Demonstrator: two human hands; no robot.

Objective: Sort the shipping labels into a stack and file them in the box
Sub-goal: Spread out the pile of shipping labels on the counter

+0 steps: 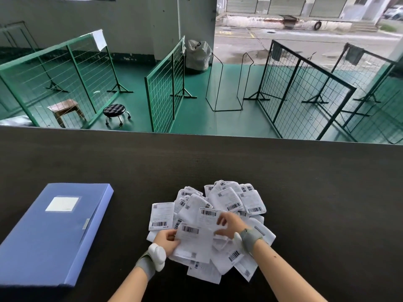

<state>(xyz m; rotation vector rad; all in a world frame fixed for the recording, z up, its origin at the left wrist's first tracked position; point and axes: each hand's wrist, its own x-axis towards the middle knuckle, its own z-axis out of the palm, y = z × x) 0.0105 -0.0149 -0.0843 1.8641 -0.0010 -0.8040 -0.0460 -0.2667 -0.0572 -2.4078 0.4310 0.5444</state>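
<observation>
Item: loose heap of white shipping labels (220, 211) on a dark table (218, 162), centre-right; closed blue file box (51, 233) lies flat at 9 o'clock of the heap, well apart. Left hand (166, 239) grips one label (195, 243) by its left edge at the heap's 6 o'clock. Right hand (229, 225), fingers curled, pinches that label's upper right edge.

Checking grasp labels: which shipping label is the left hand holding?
The left hand grips the label at the near-left of the pile, barcode at its far end; the right hand touches its right edge.
</observation>
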